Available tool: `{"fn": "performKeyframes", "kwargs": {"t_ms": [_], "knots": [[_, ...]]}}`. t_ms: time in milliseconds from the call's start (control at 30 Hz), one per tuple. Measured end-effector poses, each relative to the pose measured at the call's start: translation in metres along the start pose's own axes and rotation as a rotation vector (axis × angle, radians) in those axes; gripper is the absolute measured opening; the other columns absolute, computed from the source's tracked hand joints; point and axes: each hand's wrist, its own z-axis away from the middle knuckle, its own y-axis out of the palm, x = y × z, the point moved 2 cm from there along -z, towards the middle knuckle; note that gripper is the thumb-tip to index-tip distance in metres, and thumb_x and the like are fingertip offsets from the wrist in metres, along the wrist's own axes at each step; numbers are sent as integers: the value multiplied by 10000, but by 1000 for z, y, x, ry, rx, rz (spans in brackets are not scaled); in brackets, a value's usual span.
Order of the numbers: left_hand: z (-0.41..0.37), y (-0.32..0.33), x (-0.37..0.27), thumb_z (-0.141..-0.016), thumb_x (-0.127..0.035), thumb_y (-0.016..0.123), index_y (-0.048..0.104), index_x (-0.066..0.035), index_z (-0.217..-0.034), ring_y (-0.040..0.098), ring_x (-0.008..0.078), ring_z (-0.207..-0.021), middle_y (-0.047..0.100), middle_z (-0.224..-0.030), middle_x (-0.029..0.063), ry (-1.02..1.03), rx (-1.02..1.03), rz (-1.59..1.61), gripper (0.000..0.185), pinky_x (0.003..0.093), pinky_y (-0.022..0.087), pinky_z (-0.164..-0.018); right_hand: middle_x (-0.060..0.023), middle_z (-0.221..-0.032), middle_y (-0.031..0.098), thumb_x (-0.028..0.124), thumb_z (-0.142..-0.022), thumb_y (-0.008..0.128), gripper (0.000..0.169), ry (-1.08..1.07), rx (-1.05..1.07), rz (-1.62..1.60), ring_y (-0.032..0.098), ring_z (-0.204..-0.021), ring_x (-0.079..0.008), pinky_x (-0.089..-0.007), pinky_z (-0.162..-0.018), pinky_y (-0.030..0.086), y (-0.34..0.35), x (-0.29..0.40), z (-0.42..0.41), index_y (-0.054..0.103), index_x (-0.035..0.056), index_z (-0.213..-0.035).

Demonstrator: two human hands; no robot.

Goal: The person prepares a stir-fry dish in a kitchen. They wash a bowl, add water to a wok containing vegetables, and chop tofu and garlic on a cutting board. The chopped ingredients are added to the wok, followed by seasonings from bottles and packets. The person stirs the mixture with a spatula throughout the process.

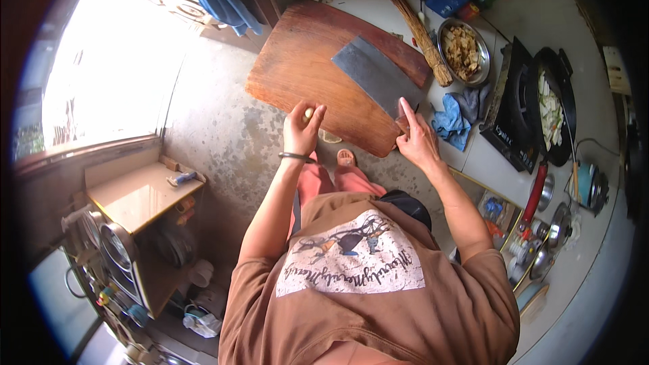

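Note:
A wide wooden cutting board (304, 61) lies in front of me, and a broad cleaver (377, 73) rests over its right half, blade flat to the wood. My right hand (420, 143) is closed about the cleaver's handle at the board's right corner, the index finger stretched along the blade's near end. Most of the handle is hidden by the fingers. At the board's near left edge, my left hand (300, 131) pinches a small pale piece (308, 113), which looks like a peeled garlic clove, between thumb and fingers.
Beyond the board lie a bundled-twig brush (418, 35) and a metal bowl of chopped food (460, 53). Rightward are blue cloths (451, 120), a portable gas stove (509, 106) and a wok (568, 111) with sliced vegetables. A low cabinet (139, 192) stands at left.

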Motion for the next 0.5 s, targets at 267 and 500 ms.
{"fn": "performKeyframes", "kwargs": {"t_ms": [267,500], "knots": [[-125,62,8,-843,-173,680,638,-113,-1156,590,341,-1041,594,-1111,124,524,217,-825,321,442,501,-806,-45,-667,502,88,-905,711,471,211,-233,-395,426,-575,-81,-230,-566,416,-40,41,16,592,47,-1359],[-124,30,-13,-764,-311,792,505,-97,-1375,501,372,-1193,541,-1326,152,552,280,-669,709,497,373,-1046,-105,-642,572,86,-909,697,405,265,-230,-490,532,-526,-136,-290,-534,452,-29,76,10,623,26,-1303]]}}
